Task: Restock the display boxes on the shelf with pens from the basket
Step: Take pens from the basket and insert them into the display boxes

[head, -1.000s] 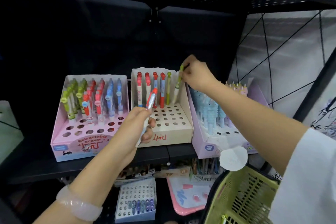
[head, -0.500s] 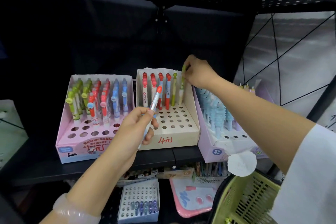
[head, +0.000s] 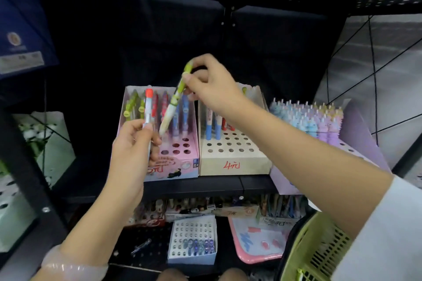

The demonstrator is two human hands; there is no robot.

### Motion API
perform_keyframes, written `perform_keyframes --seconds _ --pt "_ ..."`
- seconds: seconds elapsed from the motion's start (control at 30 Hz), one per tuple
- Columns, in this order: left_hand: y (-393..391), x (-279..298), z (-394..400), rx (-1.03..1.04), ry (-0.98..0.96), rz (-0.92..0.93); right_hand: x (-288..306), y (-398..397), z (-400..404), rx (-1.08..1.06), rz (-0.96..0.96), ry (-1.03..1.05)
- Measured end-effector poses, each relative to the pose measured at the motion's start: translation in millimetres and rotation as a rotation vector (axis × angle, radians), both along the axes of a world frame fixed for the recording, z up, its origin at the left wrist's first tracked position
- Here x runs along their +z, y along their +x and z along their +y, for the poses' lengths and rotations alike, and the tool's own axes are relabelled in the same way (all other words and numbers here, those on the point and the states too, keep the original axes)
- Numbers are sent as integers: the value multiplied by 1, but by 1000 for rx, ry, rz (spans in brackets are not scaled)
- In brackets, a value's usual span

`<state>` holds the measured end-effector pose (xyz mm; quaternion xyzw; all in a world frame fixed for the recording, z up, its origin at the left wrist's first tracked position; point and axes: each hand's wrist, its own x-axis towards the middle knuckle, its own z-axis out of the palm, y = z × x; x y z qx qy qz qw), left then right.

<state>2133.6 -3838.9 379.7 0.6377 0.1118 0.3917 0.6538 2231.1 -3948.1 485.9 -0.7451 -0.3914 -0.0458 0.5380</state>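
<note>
left wrist: pale, translucent pinkish bangle bracelet [head: 68,266], smooth and rounded
right arm: loose white fabric sleeve [head: 379,237], ending near the elbow
forearms: bare below that

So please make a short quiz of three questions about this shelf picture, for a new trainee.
1. True or false: the right hand holds a green pen.
2. The tip of the green pen hangs over which box?
A. the pink box
B. the beige box
C. the purple box
3. Fill the gap: the pen in the left hand has a ____ cap.

Key
1. True; thumb and fingers pinch its upper part.
2. A; it slants down over the pink box's open holes.
3. Red; the red-capped pen stands nearly upright in that hand.
</note>
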Motion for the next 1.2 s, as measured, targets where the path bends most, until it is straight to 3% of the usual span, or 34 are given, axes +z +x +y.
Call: perform_keyframes --seconds 0.23,0.4,0.67,0.83,0.97,1.07,1.2 --pt "-16 -15 43 290 30 45 -14 -5 50 5 -210 -110" --pt "-18 -22 48 204 -50 130 -23 0 62 18 -231 -236" --pt "-23 -21 45 218 -47 118 -34 2 73 -27 -219 -340" --pt "-24 -14 42 203 12 115 -45 -6 85 -172 -408 -591" --pt "-25 -9 37 189 122 122 -42 -8 80 -214 -426 -562" --pt "-25 -5 33 184 144 110 -35 -17 66 -159 -449 -313" --pt "-21 1 28 209 154 73 -35 -35 49 -1 -115 -98"
